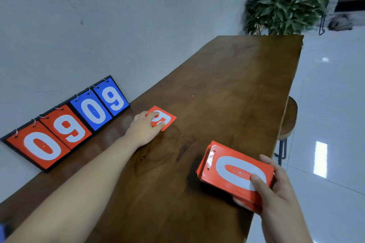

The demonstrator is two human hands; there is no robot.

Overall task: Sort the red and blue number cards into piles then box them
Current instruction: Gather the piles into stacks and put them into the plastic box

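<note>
Left fingers point(158, 115): lightly bent, laid over a single red card point(165, 118) that lies flat on the surface point(227, 85). Thumb hidden, so I cannot tell whether this is a pinch or plain pressure from above. Left hand point(145, 129) is reached far forward with the arm stretched out. This reads as seating the card where a red pile is to grow, just beside the scoreboard and well apart from the held stock.

Right fingers point(265, 160): wrapped round the far edge of a stack of red cards point(227, 171), with the thumb pressed across the top card's white 0. It is a firm clamp, likely to keep the loose cards from fanning. Right hand point(278, 195) holds the stack just above the surface near its right-hand edge, within easy reach for dealing off the top.

Scoreboard point(65, 124) leans on the wall, showing red 0 and 9, blue 0 and 9, still ringed. No loose blue cards or box in view. Sorting looks barely begun.

Beyond the surface: stool point(290, 120), plant point(286, 0).
</note>
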